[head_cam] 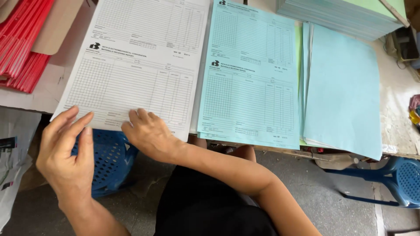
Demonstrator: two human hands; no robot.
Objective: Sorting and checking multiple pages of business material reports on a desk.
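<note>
Hardly any here: no screens, no signs, no stuck-on labels to be seen.

Only one likely package: a white crumpled wrapper (11, 161) at the near left, below the table edge and just left of the left hand (65, 153). Thin and glossy, wrinkled, cut off by the left border. Mostly white, with a small dark printed block near its left side and a smaller dark patch lower down.

At the far left, a fanned red stack (22, 43) of flat pieces, partly under a brown card sheet (59, 24); packs or folders, cannot tell.
</note>
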